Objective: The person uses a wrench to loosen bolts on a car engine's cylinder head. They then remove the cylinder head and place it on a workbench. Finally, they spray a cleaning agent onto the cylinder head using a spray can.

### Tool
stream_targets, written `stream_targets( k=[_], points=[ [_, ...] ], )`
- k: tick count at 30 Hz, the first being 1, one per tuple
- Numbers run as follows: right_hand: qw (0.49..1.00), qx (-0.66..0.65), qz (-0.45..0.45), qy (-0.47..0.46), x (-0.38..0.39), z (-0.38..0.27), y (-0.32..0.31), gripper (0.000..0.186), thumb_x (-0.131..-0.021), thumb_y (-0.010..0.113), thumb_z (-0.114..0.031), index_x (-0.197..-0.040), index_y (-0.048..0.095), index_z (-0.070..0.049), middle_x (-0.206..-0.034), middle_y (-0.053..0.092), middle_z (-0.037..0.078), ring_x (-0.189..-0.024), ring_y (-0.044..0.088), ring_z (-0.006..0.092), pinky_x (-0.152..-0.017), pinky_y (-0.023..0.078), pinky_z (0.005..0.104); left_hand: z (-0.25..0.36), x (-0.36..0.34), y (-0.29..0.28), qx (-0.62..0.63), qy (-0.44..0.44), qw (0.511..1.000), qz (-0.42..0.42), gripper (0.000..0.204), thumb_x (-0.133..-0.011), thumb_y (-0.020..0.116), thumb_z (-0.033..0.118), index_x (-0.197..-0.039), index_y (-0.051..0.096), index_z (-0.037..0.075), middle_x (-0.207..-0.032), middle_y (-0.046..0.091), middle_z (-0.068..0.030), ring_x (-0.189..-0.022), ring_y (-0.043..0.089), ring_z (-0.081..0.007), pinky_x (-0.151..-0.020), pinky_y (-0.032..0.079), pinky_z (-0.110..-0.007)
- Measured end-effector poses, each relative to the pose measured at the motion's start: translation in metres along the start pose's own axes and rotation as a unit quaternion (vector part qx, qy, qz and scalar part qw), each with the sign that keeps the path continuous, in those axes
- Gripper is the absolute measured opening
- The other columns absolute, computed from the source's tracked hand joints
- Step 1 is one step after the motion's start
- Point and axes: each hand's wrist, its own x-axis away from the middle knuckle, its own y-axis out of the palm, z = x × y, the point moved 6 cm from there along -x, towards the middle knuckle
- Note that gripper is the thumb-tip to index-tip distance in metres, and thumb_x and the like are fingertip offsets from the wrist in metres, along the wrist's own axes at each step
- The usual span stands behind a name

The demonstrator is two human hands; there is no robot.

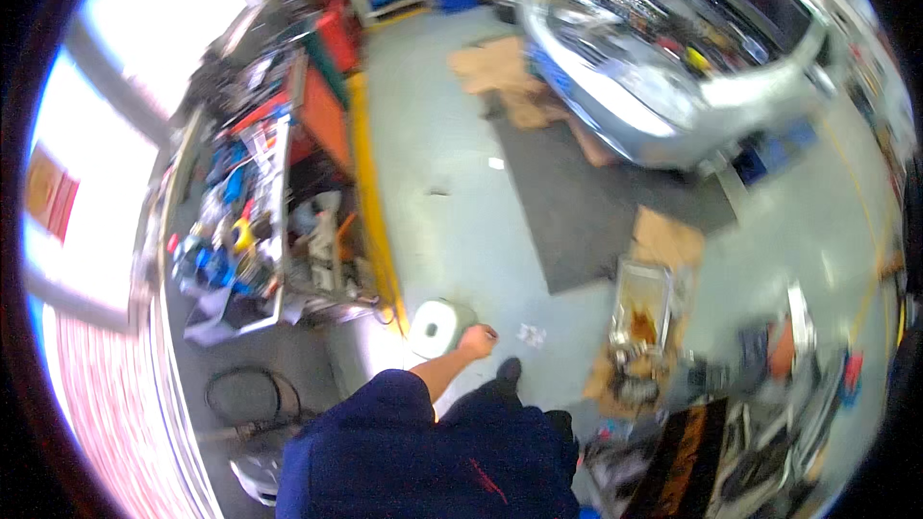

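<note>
My left hand [477,340] is stretched forward from a short dark blue sleeve, its fingers curled in. The picture is smeared, and what the fingers hold, if anything, I cannot make out. Just left of this hand is a large white paper roll [437,329] with a hole in its middle, seen from above. Whether the hand touches the roll is unclear. Below the hand shows my dark shoe [510,370] on the grey floor [433,221]. My right hand does not show.
To the left, a cluttered workbench [236,231] carries tools and bottles. A car front with raised hood [635,86] stands far right beside a dark mat [567,221]. A metal tray with brown liquid [642,312] lies on cardboard [668,235]. Removed parts [750,423] fill the near right.
</note>
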Motion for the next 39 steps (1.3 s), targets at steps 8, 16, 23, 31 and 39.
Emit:
stream_targets(
  k=[8,16,23,31,39],
  points=[
    [0.899,-0.201,-0.345,-0.179,-0.038,-0.227,0.277,0.060,-0.085,0.090,-0.021,-0.133,0.067,0.007,-0.125,0.073,0.023,-0.109,0.068,0.0356,-0.101,0.053,0.0459,-0.039,0.026,-0.093,0.115,-0.086,0.983,0.113,0.035,-0.081,0.082,0.039,-0.094,0.079,0.006,-0.092,0.076,-0.0206,-0.092,0.074,-0.0357,-0.085,0.059,-0.045],
    [0.789,-0.119,-0.500,-0.336,0.034,-0.536,0.423,0.057,-0.083,0.087,-0.027,-0.128,0.069,0.004,-0.119,0.076,0.021,-0.104,0.072,0.0400,-0.099,0.054,0.0489,-0.188,0.170,-0.075,0.197,-0.460,0.846,0.184,0.053,-0.082,0.084,0.042,-0.108,0.077,-0.004,-0.112,0.076,-0.0252,-0.110,0.072,-0.0373,-0.097,0.057,-0.044],
    [0.710,-0.139,-0.515,-0.460,0.090,-0.659,0.590,0.081,-0.075,0.087,-0.025,-0.139,0.054,0.013,-0.136,0.060,0.033,-0.126,0.060,0.0455,-0.111,0.046,0.0492,-0.124,0.204,-0.051,0.233,-0.529,0.765,0.284,0.052,-0.087,0.071,0.051,-0.099,0.080,0.000,-0.105,0.077,-0.0246,-0.103,0.073,-0.0419,-0.096,0.056,-0.047],
    [0.615,-0.243,-0.570,-0.488,0.146,-0.797,0.636,0.046,-0.065,0.079,-0.007,-0.105,0.064,0.009,-0.093,0.072,0.025,-0.089,0.070,0.0423,-0.085,0.056,0.0473,-0.051,0.099,-0.067,0.278,-0.520,0.764,0.262,0.040,-0.080,0.080,0.045,-0.091,0.082,0.006,-0.098,0.079,-0.0181,-0.098,0.076,-0.0341,-0.092,0.059,-0.042],
    [0.632,-0.261,-0.655,-0.323,0.181,-0.873,0.740,0.067,-0.066,0.083,-0.001,-0.128,0.060,0.008,-0.115,0.065,0.017,-0.101,0.065,0.0286,-0.092,0.053,0.0402,-0.128,-0.040,-0.139,0.246,-0.501,0.800,0.220,0.040,-0.084,0.072,0.040,-0.106,0.081,0.007,-0.109,0.077,-0.0209,-0.108,0.074,-0.0352,-0.095,0.058,-0.045]
  ],
)
